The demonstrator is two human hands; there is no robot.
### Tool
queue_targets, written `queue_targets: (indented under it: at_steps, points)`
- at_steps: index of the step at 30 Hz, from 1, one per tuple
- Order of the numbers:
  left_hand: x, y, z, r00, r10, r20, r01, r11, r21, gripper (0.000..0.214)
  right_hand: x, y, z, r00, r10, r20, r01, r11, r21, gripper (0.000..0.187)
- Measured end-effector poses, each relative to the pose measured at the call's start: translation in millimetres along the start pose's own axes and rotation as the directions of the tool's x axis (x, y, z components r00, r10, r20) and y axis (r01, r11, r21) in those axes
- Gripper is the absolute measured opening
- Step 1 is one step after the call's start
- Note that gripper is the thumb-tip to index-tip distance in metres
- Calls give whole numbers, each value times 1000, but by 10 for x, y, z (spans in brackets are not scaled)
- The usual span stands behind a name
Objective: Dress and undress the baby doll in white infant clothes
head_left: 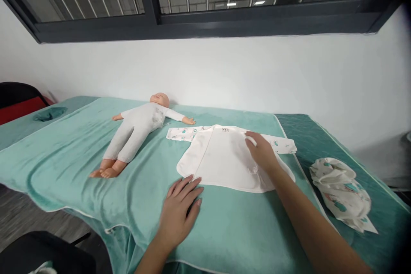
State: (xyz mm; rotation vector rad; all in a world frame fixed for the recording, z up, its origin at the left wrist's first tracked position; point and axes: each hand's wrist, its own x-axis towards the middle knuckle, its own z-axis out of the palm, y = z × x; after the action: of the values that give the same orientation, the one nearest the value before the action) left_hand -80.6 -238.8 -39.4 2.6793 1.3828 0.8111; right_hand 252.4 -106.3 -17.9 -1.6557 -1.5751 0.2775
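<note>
A small white baby shirt [221, 156] lies spread open and inside out on the teal blanket [96, 171], its printed sleeves stretched left and right. My right hand [263, 152] rests flat on the shirt's right half, fingers stretched out. My left hand [181, 212] lies flat on the blanket, its fingertips touching the shirt's lower left hem. Neither hand holds anything. A baby doll [138, 130] in a grey one-piece lies on its back to the left of the shirt, arms out.
A crumpled printed garment [342, 192] lies at the right on the darker green sheet. A white wall and a dark-framed window stand behind the bed. A dark chair [16, 102] is at far left and a green cloth lump [49, 113] lies near it.
</note>
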Motion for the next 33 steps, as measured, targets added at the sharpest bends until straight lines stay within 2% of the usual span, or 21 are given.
queue_targets:
  at_steps: [3, 6, 11, 14, 16, 18, 20, 22, 24, 27, 30, 33]
  points:
    - [2, 0, 2, 1000, 0, 0, 0, 1000, 3, 35, 332, 195, -72, 986, 161, -50, -167, 975, -147, 36]
    - [5, -6, 6, 1000, 9, 12, -10, 1000, 20, 35, 513, 380, -119, 966, 257, 26, -249, 953, -173, 26]
    - [10, -2, 13, 1000, 7, 22, -8, 1000, 26, 36, 538, 472, -91, 969, 193, 155, -178, 978, -108, 31]
    - [14, 1, 15, 1000, 1, 10, -2, 1000, 21, 37, 523, 435, -59, 972, 223, 75, -210, 966, -152, 27]
    - [17, 0, 15, 1000, 0, 8, 0, 1000, 17, 37, 506, 390, -49, 988, 152, -25, -153, 960, -234, 27]
    - [18, -1, 12, 1000, 0, 10, 0, 1000, 15, 37, 468, 332, -39, 994, -18, -104, -17, 947, -321, 32]
    - [18, 1, 8, 1000, -1, 14, 1, 1000, 15, 37, 404, 270, -12, 977, -171, -127, 119, 933, -339, 37]
    - [18, 7, 3, 1000, -4, 14, 4, 1000, 13, 38, 329, 223, 49, 969, -239, -65, 212, 935, -284, 39]
    - [16, 13, -2, 1000, -8, 14, 8, 1000, 11, 37, 265, 206, 133, 960, -271, 76, 281, 926, -252, 41]
    - [14, 17, -4, 1000, -11, 13, 11, 1000, 11, 36, 224, 227, 244, 928, -260, 266, 336, 893, -299, 46]
    - [12, 14, 0, 1000, -7, 9, 7, 1000, 18, 35, 230, 253, 280, 924, -203, 323, 317, 880, -355, 52]
    - [11, 10, 4, 1000, -1, 4, 1, 1000, 23, 35, 225, 233, 266, 931, -176, 321, 298, 873, -385, 55]
